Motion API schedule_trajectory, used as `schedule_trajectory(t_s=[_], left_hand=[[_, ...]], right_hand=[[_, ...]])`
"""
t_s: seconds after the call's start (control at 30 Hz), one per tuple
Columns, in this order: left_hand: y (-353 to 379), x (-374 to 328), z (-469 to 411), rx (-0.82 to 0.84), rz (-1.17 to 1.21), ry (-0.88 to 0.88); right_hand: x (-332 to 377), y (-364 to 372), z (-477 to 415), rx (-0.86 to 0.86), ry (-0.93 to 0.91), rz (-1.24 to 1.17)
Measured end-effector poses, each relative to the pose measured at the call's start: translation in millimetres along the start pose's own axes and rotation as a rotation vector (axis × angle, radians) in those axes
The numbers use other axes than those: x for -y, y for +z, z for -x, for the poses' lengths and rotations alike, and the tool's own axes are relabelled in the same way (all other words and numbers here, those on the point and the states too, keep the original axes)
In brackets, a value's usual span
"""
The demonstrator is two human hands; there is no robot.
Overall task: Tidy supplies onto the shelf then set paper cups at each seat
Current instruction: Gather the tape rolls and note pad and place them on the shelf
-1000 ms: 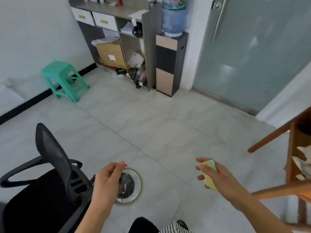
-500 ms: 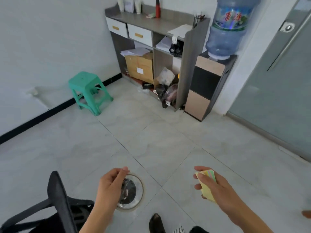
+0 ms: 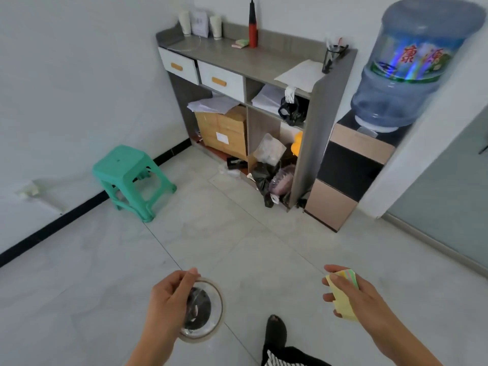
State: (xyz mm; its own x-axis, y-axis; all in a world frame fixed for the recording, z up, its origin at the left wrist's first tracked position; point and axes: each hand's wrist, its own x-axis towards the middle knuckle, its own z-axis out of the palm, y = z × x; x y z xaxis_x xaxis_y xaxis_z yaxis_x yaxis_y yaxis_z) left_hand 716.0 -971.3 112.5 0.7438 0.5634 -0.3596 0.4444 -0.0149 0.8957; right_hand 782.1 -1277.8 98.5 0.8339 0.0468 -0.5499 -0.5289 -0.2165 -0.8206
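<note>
- Two walls meet behind the grey shelf unit, which stands in the corner ahead of you with two white drawers and open compartments holding paper stacks, a cardboard box and plastic bags.
- On the unit's top you can see two stacks of paper cups, one on each side of a small white card, with a red-and-black pump and a pen holder further right.
- Just right of the unit, a blue water bottle sits upside down on a dispenser.
- Left of the unit, well apart from it, a green plastic stool stands on the tiled floor near the wall.
- Your left hand is closed on a roll of clear tape, thumb and fingers pinching its upper rim, low in the view above the floor.
- Your right hand grips a pad of pastel sticky notes, thumb across the yellow top sheet.
- Between your hands, lower down, the toe of your dark shoe shows.
</note>
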Motion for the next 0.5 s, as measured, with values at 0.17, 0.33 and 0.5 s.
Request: schedule_trajectory(t_s=[0.17, 0.33, 0.5], left_hand=[[-0.3, -54.6, -99.0, -0.101, 0.043, 0.015], [-9.9, -69.8, -185.9, -0.183, 0.105, -0.029], [-25.1, -93.1, -304.1, -0.213, 0.117, -0.053]], right_hand=[[109.8, 45.9, -111.5, 0.132, -0.081, 0.117], [205.7, 112.6, -201.1, 0.282, -0.165, 0.207], [251.6, 181.9, -285.1, 0.285, -0.164, 0.173]])
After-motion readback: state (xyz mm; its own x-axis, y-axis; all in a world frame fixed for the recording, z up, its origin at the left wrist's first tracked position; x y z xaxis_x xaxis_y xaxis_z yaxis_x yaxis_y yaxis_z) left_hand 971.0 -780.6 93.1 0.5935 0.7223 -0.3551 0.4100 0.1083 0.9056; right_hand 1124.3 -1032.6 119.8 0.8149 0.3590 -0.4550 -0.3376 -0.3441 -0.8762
